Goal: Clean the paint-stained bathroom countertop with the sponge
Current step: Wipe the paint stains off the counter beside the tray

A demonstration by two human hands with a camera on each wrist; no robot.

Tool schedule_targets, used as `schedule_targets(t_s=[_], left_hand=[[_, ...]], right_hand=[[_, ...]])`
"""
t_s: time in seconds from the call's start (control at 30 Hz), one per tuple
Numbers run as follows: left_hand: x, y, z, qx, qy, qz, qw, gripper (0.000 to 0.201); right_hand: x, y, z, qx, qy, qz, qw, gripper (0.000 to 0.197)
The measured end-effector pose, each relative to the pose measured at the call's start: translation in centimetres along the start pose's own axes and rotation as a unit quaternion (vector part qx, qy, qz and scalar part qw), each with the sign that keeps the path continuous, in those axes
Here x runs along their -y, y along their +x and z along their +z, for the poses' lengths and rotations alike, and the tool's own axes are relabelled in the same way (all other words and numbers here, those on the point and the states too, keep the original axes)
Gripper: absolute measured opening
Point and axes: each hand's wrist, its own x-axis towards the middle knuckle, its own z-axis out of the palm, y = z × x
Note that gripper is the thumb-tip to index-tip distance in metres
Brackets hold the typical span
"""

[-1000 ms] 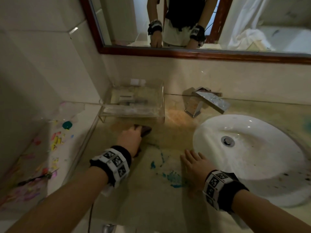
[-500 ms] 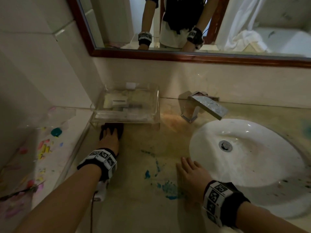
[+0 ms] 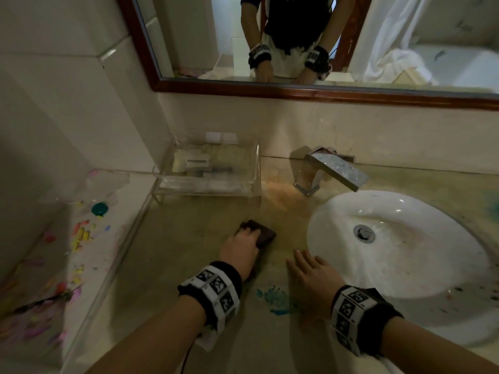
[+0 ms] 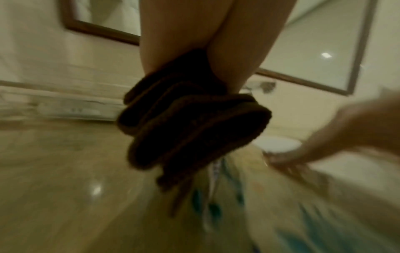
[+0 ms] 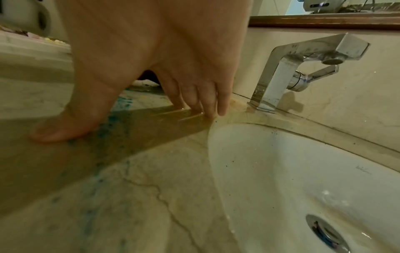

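Note:
My left hand grips a dark brown sponge and presses it on the beige marble countertop, in front of the clear tray. The left wrist view shows the sponge folded under my fingers. A blue-green paint smear lies on the counter just behind the sponge, between my two wrists. My right hand rests flat with straight fingers on the counter by the sink's left rim, fingertips touching the wet surface, blue streaks beside the thumb.
A clear acrylic tray stands at the back against the wall. The chrome faucet overhangs the white sink. A paint-spattered ledge runs along the left. The mirror hangs above.
My left hand slid the sponge from under the tray's front edge back right toward the middle of the counter. The right hand stayed planted by the sink.

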Motion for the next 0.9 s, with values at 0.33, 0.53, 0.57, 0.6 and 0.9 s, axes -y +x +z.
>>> schedule_targets(t_s=[0.33, 0.53, 0.57, 0.6, 0.9], left_hand=[[7.4, 0.5, -3.1, 0.005, 0.109, -0.162, 0.981, 0.057], [4.9, -0.4, 2.5, 0.047, 0.19, -0.161, 0.967, 0.055], [4.5, -0.4, 2.9, 0.047, 0.196, -0.151, 0.968, 0.054], [4.0, -0.4, 3.1, 0.049, 0.202, -0.143, 0.968, 0.054], [-1.3, -1.6, 2.1, 0.111, 0.176, -0.064, 0.976, 0.061]], right_hand=[[-0.1, -0.2, -0.1, 0.004, -0.01, -0.008, 1.0, 0.065], [-0.1, -0.3, -0.1, -0.011, 0.005, -0.011, 1.0, 0.062], [-0.1, -0.3, 0.0, -0.013, 0.008, -0.012, 1.0, 0.063], [-0.1, -0.3, 0.1, -0.017, 0.01, -0.012, 1.0, 0.063], [-2.6, -1.1, -1.3, 0.003, 0.109, -0.021, 0.994, 0.061]])
